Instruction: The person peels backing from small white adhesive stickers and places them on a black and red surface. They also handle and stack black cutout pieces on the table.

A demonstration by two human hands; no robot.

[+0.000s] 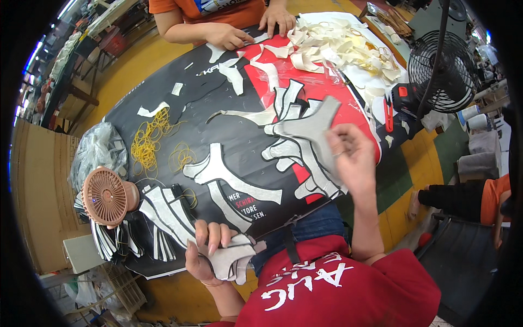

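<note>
Near the front edge of the table, my left hand is closed on a small stack of pale cut fabric pieces with dark edges. My right hand, slightly blurred, pinches a light grey Y-shaped cut piece above a loose pile of similar dark-edged pieces. Left of that pile, a few more branched pieces overlap on the black table covering. A fanned row of layered strips lies just beyond my left hand.
Across the table, a co-worker's hands handle pale pieces beside a heap of cream scraps. Yellow elastic bands, a plastic bag and a small pink fan sit left. A red cutter and black fan are right.
</note>
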